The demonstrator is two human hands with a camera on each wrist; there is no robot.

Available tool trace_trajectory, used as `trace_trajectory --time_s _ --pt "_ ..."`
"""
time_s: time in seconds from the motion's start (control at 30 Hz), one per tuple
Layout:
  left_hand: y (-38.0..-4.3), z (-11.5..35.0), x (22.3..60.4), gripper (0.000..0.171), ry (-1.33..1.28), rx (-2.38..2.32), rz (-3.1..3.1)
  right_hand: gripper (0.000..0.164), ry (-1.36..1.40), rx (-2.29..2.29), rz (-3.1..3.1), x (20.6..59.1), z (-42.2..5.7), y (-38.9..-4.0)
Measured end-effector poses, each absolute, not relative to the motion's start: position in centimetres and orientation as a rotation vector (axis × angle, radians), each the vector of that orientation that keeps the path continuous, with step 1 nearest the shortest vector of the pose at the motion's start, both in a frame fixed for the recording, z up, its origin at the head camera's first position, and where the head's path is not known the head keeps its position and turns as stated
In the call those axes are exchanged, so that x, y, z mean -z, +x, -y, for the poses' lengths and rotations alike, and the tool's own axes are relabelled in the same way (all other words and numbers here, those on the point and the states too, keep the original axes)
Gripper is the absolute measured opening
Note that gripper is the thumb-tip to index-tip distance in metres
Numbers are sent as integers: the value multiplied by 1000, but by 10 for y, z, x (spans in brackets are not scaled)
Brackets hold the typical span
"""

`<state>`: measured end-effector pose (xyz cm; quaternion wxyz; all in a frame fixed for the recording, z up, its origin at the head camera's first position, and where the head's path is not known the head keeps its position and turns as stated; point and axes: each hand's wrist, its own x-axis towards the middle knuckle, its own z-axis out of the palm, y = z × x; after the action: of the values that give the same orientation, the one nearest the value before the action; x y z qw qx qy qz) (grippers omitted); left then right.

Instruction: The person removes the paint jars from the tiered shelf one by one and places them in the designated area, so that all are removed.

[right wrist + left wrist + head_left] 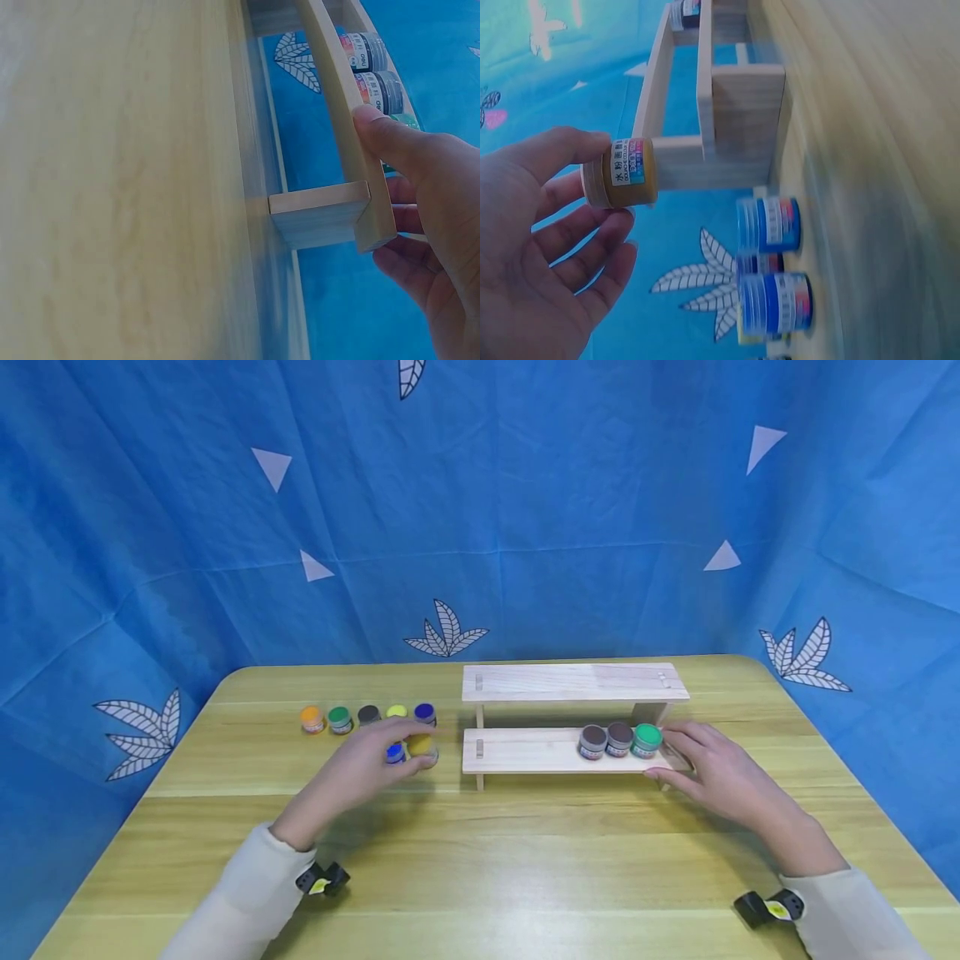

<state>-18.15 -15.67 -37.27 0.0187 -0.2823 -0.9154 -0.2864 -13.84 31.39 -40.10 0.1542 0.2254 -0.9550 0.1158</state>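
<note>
My left hand (367,756) pinches a mustard-yellow paint jar (634,174) between thumb and fingers, held clear of the table in the left wrist view. A blue paint jar (395,753) stands close beside that hand. My right hand (723,772) holds the right end of the wooden rack's lower shelf (525,752), its thumb (390,135) along the front edge and the other fingers around the end. Next to it on this shelf stand a green-lidded paint jar (647,737) and two dark brown ones, the nearer brown jar (619,737) alongside the green.
Behind the left hand runs a row of paint jars: orange (312,718), green (341,719), black (369,715), yellow (397,711) and dark blue (424,713). The rack's upper shelf (570,682) rises behind the lower one. A blue curtain (525,527) hangs beyond the wooden table (525,877).
</note>
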Motion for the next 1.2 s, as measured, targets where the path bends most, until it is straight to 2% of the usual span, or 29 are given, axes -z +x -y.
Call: trace_trajectory --time_s 0.53,1.2 --pt "-192 201 378 42 -837 940 2898 55 660 -341 2727 401 -314 -138" --pt "-205 227 382 44 -708 938 2974 55 648 -341 2741 398 -312 -136"
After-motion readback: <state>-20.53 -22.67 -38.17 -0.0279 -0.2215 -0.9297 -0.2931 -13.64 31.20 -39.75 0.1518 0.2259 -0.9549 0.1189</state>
